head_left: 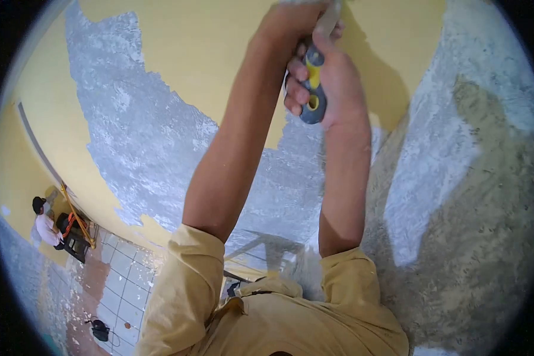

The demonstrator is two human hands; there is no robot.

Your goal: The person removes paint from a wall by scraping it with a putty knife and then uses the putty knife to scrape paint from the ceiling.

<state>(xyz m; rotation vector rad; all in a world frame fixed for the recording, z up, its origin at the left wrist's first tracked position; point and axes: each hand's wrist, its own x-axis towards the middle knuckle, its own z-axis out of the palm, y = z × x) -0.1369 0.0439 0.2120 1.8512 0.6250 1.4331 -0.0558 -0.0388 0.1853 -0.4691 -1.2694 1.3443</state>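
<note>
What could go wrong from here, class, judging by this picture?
The blade is close to the left forearm, so a slip might cut it. The littered floor could make footing slippery. Holding this reach may tire the right hand, loosening its grip on the handle.

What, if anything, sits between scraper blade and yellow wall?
Left hand looks partly behind the blade, toward the yellow wall; blade-tip contact can't be seen. Nothing visible between right hand and scraper handle.
</note>
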